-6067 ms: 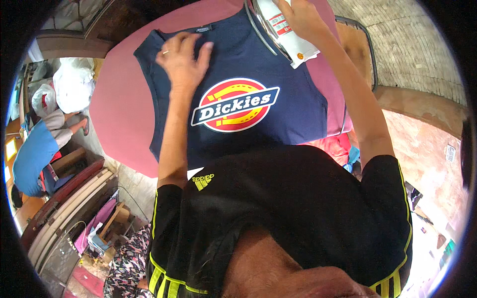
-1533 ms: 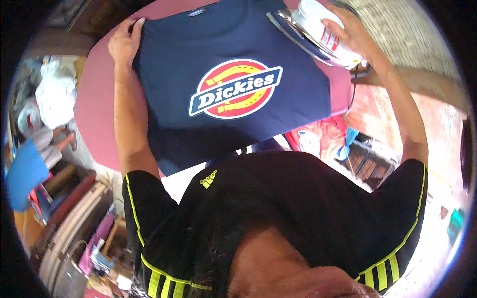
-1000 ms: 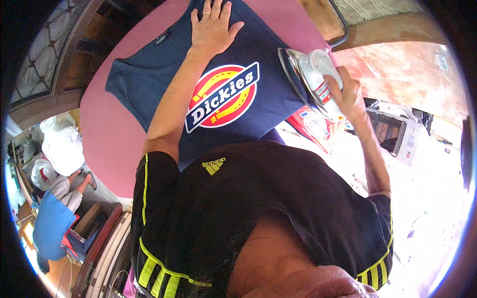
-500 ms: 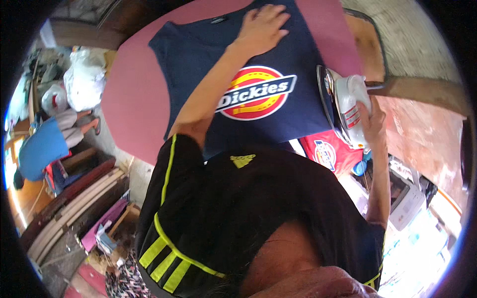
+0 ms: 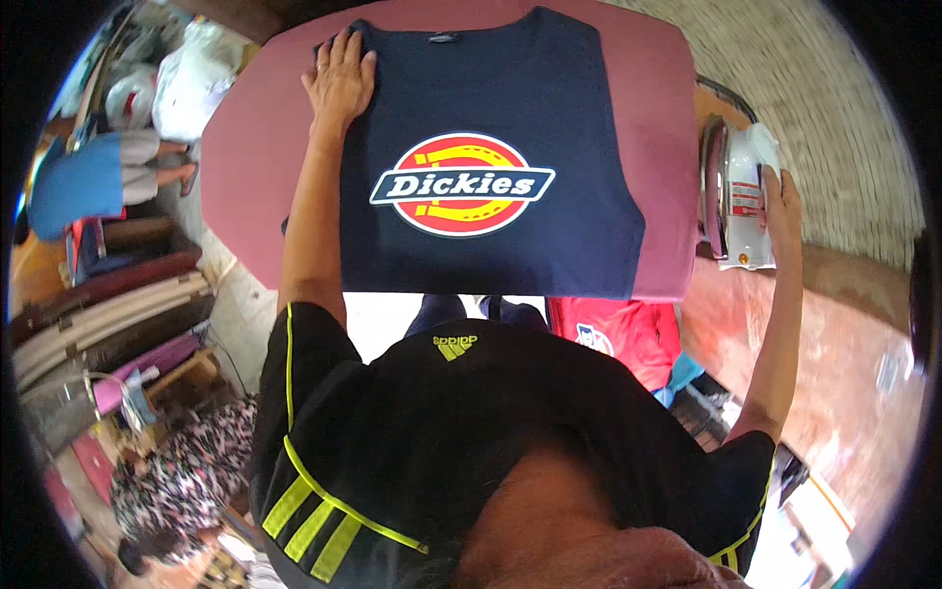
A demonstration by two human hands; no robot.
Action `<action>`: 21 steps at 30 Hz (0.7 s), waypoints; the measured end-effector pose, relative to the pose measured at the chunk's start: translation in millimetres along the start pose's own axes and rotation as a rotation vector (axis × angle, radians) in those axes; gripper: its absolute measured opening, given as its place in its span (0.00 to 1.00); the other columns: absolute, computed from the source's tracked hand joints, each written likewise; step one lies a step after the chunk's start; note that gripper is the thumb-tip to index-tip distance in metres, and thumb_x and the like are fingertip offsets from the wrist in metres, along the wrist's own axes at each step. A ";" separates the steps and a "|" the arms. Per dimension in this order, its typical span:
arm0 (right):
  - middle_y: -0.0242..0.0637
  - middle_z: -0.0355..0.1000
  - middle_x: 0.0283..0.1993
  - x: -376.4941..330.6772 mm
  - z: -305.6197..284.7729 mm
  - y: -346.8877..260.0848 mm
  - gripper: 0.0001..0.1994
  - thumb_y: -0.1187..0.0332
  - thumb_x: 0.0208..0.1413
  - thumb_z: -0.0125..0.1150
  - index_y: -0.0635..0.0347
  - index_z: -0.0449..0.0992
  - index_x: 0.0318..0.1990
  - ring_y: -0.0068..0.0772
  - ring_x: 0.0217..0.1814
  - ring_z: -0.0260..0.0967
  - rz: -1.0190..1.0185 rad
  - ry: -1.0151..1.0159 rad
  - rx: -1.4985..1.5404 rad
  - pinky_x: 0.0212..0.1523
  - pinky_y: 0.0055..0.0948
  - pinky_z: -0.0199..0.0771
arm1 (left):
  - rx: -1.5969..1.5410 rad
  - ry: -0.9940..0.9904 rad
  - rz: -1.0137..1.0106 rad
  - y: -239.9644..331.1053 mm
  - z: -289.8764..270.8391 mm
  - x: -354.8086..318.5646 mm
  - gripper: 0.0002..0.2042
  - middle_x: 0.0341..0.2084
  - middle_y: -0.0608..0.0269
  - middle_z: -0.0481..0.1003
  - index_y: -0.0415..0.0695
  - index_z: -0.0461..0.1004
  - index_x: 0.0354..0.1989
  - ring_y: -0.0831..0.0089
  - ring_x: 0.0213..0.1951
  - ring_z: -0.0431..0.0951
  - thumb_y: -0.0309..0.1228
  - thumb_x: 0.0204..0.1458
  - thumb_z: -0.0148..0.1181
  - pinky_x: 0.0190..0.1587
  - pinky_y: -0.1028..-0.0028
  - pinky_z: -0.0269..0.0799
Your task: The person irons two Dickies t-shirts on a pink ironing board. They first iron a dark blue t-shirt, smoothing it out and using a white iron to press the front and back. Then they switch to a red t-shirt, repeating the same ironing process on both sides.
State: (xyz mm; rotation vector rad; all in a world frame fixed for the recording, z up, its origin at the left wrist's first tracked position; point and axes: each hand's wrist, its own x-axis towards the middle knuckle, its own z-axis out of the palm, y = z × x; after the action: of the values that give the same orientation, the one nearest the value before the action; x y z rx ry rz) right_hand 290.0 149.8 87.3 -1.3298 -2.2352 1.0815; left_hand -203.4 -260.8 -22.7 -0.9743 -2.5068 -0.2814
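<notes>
Under the fingers of my left hand [image 5: 339,93] lies the shoulder of the shirt [image 5: 491,265], navy and sleeveless, spread flat on the pink board [image 5: 653,137]. Those fingers are laid out straight, thumb apart, gripping nothing. Right of them is the collar tag [image 5: 444,38]; nearer me and to their right is the bright print [image 5: 461,185]. The fingers of my right hand [image 5: 787,218] touch the handle side of the iron [image 5: 748,177]; I cannot tell whether they close round it. The iron is just left of them, past the board's end, its metal sole facing the shirt. Nearer me and left of those fingers hangs a red cloth [image 5: 648,344]. Well left of my left fingers are white bags [image 5: 196,83].
</notes>
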 end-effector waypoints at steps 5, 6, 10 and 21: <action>0.28 0.63 0.20 47.4 12.8 8.7 0.19 0.52 0.65 0.54 0.61 0.73 0.43 0.18 0.15 0.57 -0.082 -0.003 -0.041 0.14 0.25 0.56 | -0.031 -0.039 -0.056 -43.0 -5.2 0.8 0.23 0.69 0.63 0.60 0.57 0.65 0.66 0.59 0.69 0.57 0.47 0.65 0.45 0.62 0.42 0.55; 0.27 0.63 0.20 51.7 17.2 10.1 0.19 0.52 0.65 0.53 0.62 0.73 0.45 0.18 0.15 0.57 -0.078 0.018 -0.003 0.15 0.25 0.56 | 0.081 -0.019 -0.139 -49.0 -11.6 -9.6 0.24 0.69 0.60 0.59 0.55 0.64 0.66 0.57 0.69 0.58 0.48 0.65 0.45 0.63 0.43 0.56; 0.26 0.63 0.21 56.4 16.0 16.4 0.19 0.52 0.66 0.52 0.59 0.74 0.51 0.16 0.16 0.57 -0.059 0.044 0.042 0.15 0.24 0.56 | -0.157 0.023 -0.298 -49.4 -52.2 -74.9 0.26 0.66 0.48 0.62 0.47 0.66 0.65 0.48 0.65 0.62 0.48 0.63 0.50 0.63 0.49 0.60; 0.46 0.77 0.47 -82.1 65.8 51.0 0.14 0.68 0.63 0.60 0.63 0.76 0.52 0.36 0.41 0.76 -0.643 0.273 -0.448 0.34 0.32 0.76 | -0.302 -0.066 -0.396 -7.3 -162.2 -270.3 0.24 0.39 0.44 0.73 0.32 0.71 0.47 0.50 0.44 0.72 0.43 0.55 0.65 0.49 0.56 0.67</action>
State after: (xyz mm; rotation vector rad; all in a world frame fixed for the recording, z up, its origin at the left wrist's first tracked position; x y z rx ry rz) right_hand 323.3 64.9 14.1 -0.7200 -2.4890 0.1723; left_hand 21.7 -480.9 -4.8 -0.5851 -2.7583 -0.7781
